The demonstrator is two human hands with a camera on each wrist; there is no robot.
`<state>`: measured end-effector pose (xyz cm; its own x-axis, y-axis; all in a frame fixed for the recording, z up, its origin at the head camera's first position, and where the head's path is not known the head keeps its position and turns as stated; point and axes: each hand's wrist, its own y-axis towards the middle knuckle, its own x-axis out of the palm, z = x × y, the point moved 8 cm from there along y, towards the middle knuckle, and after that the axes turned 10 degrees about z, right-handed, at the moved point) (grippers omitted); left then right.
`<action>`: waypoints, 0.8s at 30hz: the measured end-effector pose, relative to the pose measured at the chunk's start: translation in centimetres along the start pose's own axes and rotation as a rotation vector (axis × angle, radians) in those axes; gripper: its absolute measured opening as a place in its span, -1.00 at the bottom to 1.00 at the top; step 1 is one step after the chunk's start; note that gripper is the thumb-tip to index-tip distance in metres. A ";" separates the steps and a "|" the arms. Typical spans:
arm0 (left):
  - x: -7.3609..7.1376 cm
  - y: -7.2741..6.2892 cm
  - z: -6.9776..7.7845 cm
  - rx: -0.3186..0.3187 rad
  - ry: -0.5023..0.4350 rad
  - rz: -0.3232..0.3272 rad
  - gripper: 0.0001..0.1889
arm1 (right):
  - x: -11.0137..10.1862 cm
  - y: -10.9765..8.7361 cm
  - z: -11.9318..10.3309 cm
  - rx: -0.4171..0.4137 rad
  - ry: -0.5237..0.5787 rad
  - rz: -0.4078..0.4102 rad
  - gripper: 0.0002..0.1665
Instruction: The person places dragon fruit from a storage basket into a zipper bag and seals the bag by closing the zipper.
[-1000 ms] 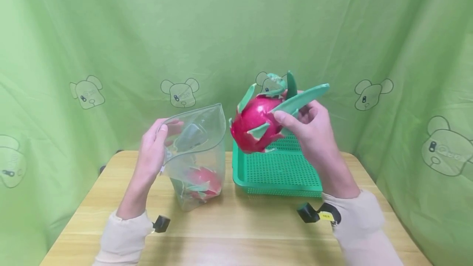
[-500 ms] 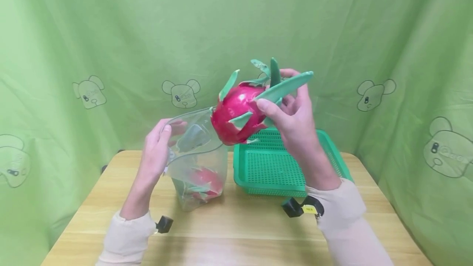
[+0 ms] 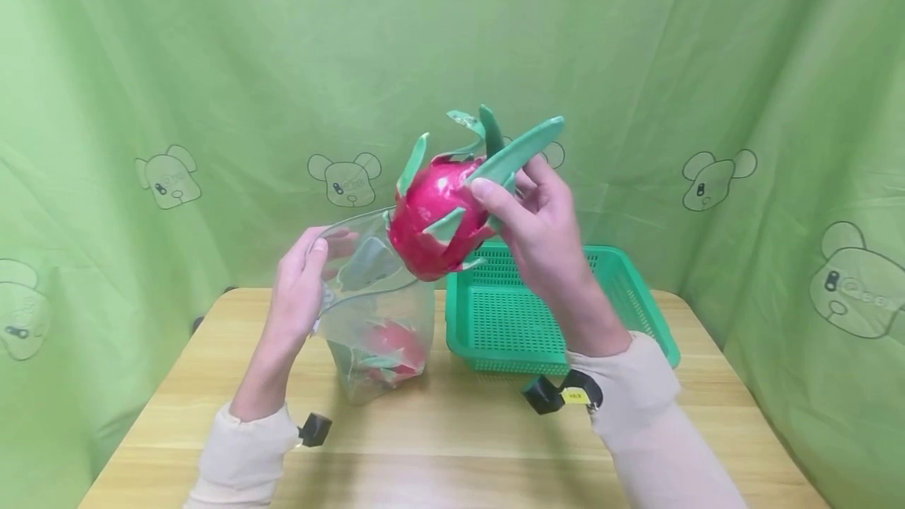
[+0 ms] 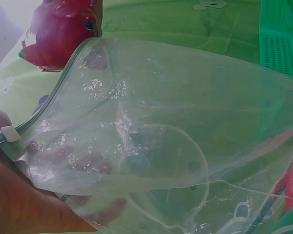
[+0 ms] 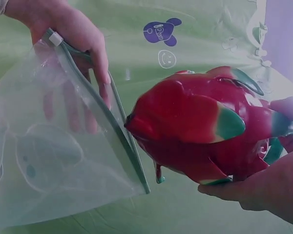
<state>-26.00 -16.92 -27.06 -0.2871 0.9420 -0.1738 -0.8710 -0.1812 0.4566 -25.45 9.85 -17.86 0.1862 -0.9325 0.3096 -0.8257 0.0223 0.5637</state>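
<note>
My right hand (image 3: 537,218) grips a red dragon fruit (image 3: 441,214) with long green leaf tips, thumb on the near side. The fruit hangs at the right side of the mouth of a clear zip bag (image 3: 382,297). My left hand (image 3: 300,273) holds the bag's left rim, thumb outside and fingers behind the film. A second dragon fruit (image 3: 396,348) lies at the bottom of the bag, seen through the plastic. In the right wrist view the fruit's tip (image 5: 134,124) is right at the bag's rim, and a white slider (image 5: 55,39) sits by my left hand.
A green perforated basket (image 3: 523,328) stands on the wooden table (image 3: 452,446), right of the bag and under my right forearm. A green curtain (image 3: 452,61) with printed bear heads hangs behind the table and along both sides.
My right hand has carried the dragon fruit left, from over the basket to the bag's mouth, rising slightly on the way. My left hand and the bag have barely moved.
</note>
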 end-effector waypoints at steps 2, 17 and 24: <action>0.0 0.0 0.0 0.002 0.000 0.000 -0.58 | 0.3 0.2 0.0 0.006 0.011 0.010 -0.51; 0.5 -0.1 0.1 -0.004 -0.022 -0.007 -0.58 | 3.0 0.9 1.5 0.034 -0.121 0.050 -0.62; 0.5 -0.1 0.2 -0.014 -0.013 -0.008 -0.59 | 3.8 0.4 2.6 0.049 -0.145 0.013 -0.73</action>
<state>-25.99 -16.33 -26.99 -0.2749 0.9471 -0.1659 -0.8788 -0.1775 0.4429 -26.45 5.33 -18.45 0.0993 -0.9745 0.2010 -0.8533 0.0205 0.5211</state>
